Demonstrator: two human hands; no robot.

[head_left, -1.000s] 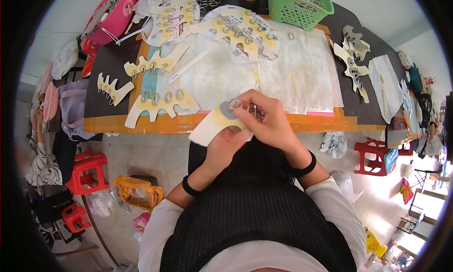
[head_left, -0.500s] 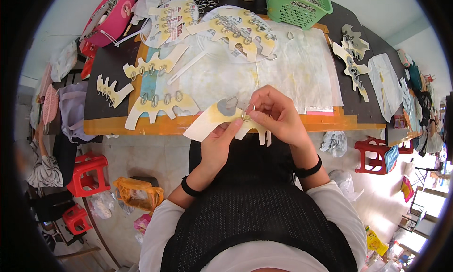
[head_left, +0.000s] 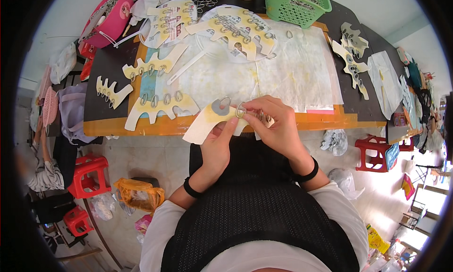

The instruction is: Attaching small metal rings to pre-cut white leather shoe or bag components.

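My left hand (head_left: 215, 152) pinches the lower edge of a cream cut-out piece (head_left: 202, 126) above the table's near edge. The piece is yellowed in places, and one tab carries a grey patch (head_left: 219, 108) with an oval metal ring (head_left: 226, 101) through it. Beside it, my right hand (head_left: 279, 123) has thumb and forefinger closed on a second metal ring (head_left: 240, 111) at the neighbouring tab. Whether this ring passes through the tab cannot be made out. The right fingers hide the far end of the piece. Left of my hands lies a similar piece with several rings (head_left: 163, 106).
Stained white sheets (head_left: 302, 69) cover the tabletop, with orange tape (head_left: 155, 126) along its near edge. At the back are a green basket of rings (head_left: 298, 10), a pink basket (head_left: 111, 20) and hand fans bearing ringed pieces (head_left: 236, 34). More pieces (head_left: 351, 67) lie right.
My right hand has shifted slightly left and turned over the piece, bringing its ring closer to the grey-patched tab. It now covers more of the piece's right end. My left hand stays nearly still.
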